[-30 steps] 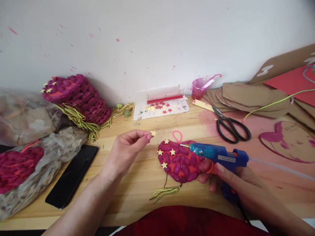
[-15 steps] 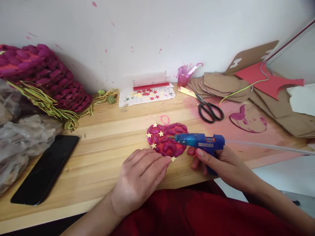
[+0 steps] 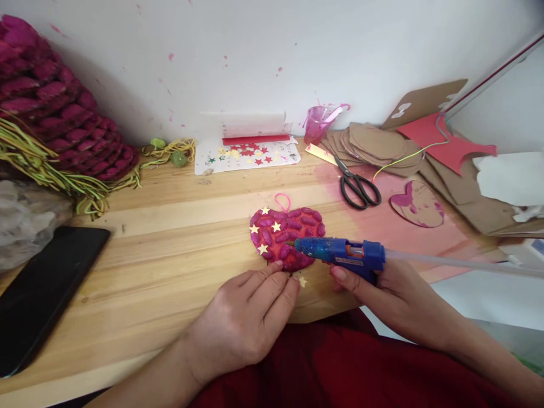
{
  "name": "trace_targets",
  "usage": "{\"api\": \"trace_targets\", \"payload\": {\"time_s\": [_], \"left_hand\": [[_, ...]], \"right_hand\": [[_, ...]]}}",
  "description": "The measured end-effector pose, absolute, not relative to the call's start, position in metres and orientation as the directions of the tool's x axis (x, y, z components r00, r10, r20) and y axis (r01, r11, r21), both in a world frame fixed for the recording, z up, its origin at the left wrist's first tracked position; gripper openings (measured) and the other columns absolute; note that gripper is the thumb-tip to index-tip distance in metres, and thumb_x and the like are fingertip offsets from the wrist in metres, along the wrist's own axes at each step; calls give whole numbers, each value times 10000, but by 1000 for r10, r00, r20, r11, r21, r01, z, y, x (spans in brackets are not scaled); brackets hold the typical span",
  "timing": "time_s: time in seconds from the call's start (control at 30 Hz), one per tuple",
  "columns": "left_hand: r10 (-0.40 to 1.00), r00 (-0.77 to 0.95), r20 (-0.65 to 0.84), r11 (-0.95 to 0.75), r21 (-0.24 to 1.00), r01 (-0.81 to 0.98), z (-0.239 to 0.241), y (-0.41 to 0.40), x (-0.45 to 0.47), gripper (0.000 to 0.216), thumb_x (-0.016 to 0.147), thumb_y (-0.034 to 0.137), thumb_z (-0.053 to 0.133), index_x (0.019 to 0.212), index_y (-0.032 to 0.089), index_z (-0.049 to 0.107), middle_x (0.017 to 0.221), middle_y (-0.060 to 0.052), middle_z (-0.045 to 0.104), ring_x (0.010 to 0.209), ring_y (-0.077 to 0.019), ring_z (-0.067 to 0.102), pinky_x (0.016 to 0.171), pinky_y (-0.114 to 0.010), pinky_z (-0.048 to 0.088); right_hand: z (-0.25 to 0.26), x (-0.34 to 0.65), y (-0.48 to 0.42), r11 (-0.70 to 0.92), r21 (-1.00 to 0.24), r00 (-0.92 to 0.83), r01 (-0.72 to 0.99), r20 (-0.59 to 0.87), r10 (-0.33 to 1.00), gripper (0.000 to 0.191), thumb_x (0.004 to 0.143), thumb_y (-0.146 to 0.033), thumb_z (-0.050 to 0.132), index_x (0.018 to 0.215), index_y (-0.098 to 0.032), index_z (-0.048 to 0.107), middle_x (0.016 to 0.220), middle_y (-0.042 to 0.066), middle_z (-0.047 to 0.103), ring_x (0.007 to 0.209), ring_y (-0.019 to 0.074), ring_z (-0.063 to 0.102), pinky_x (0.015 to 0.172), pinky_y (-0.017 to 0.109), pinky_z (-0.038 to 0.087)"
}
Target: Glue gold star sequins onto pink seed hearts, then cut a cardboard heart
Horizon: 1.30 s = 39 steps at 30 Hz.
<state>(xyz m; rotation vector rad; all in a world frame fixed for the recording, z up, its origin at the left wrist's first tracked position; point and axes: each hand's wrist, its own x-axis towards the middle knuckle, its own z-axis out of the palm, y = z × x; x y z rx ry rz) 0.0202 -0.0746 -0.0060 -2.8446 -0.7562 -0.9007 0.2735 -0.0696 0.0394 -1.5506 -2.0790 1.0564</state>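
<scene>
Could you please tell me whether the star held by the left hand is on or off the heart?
It is off: the star shows just past the lower edge of the heart, at the left hand.

Room lies left of the heart (image 3: 294, 224); glue gun (image 3: 327, 249) obstructs right.

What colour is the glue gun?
The glue gun is mostly blue, seen best in the head view.

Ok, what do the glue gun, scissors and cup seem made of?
The glue gun: likely hard plastic, smooth and slightly shiny, with a moulded-looking blue body.
The scissors: blades apparently metal, given their dull grey sheen; black handles could be plastic or coated metal.
The cup: probably thin plastic, as it looks translucent under the pink stains.
</scene>
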Motion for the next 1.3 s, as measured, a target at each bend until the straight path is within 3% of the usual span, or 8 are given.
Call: {"api": "trace_targets", "payload": {"time_s": [0.1,0.37,0.57,0.73,1.1,1.3], "left_hand": [[438,705,558,-877,93,471,-6,-74,20,256,964,92,460,1113,22,656,1022,-162,750,947,-291,726,722,-386,632],[440,702,560,-873,84,480,-6,-74,20,272,972,86,421,1117,31,645,1012,-155,750,936,-278,727,728,-382,629],[441,701,560,-866,59,497,-5,-75,20,276,988,105,406,1114,52,646,1022,-141,752,953,-249,726,758,-355,626],[439,692,573,-866,63,496,-6,-75,21,270,985,96,410,1094,50,653,1007,-135,757,936,-250,729,743,-352,623],[443,696,565,-862,56,504,-7,-74,20,274,977,99,412,1103,50,651,1007,-141,742,958,-249,709,767,-349,600],[444,694,567,-864,64,500,-7,-74,20,269,975,94,417,1104,47,648,1007,-144,744,950,-253,713,761,-356,608]], "right_hand": [[42,271,-69,154,-720,-364,677,-145,920,339,964,-359,560,1288,-303,645,1097,20,745,943,228,693,832,328,563],[44,277,-73,155,-642,-337,751,-169,926,234,969,-405,534,1034,-257,704,938,15,752,821,218,676,711,303,542],[45,277,-75,156,-630,-331,761,-169,928,235,964,-407,540,1061,-257,693,888,6,743,760,199,659,694,295,533],[46,276,-73,145,-616,-317,775,-180,931,249,964,-426,530,956,-240,695,871,29,736,833,229,681,723,312,545],[45,274,-71,163,-652,-355,740,-173,919,259,971,-409,526,1116,-266,688,975,27,743,893,234,687,755,323,561],[47,273,-71,161,-637,-348,754,-179,920,260,963,-427,535,1062,-253,701,926,34,757,863,244,701,762,332,574]]}}
